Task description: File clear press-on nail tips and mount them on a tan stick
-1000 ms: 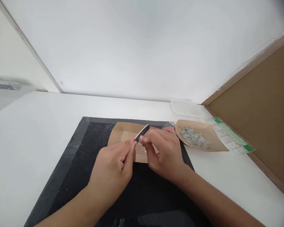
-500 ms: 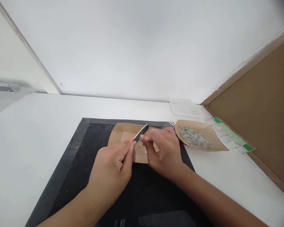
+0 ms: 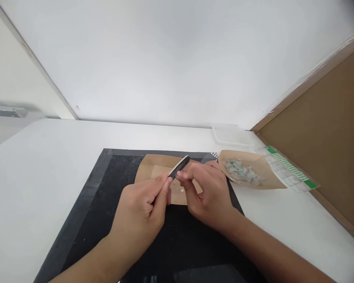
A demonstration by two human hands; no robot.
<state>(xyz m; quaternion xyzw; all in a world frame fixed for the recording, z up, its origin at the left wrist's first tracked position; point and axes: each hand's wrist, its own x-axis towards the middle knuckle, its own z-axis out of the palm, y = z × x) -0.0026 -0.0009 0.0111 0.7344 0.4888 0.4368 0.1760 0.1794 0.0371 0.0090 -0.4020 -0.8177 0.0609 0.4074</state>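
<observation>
Between the hands: dark strip (image 3: 179, 166) with a pale upper edge, raised over the near tray (image 3: 147, 167). Looks like a nail file; can't confirm.
Strip axis: slanted, near end at the left fingertips, free end pointing away and to the right, past the right fingertips.
Nearer hand: both are at it. Left has the near end; right meets the lower right side, roughly mid-length.
Left hand (image 3: 140, 200): closed, near end of the strip clamped between thumb and fingers.
Right hand (image 3: 209, 190): thumb and index drawn to a narrow pinch, touching or just beside the strip. Can't tell if something small is between the tips.
Near tray: brown, on the black mat (image 3: 97, 212), below and just beyond the fingertips. Small pale flecks (image 3: 182, 190) inside, between the hands.
Far tray (image 3: 274, 181): brown, to the right of the right hand, holding a pile of clear pieces (image 3: 242, 171).
Green-edged plastic sheet (image 3: 308, 183): farther right, beside the far tray.
Clear container (image 3: 233, 138): beyond the right hand, on the white tabletop (image 3: 53, 149).
</observation>
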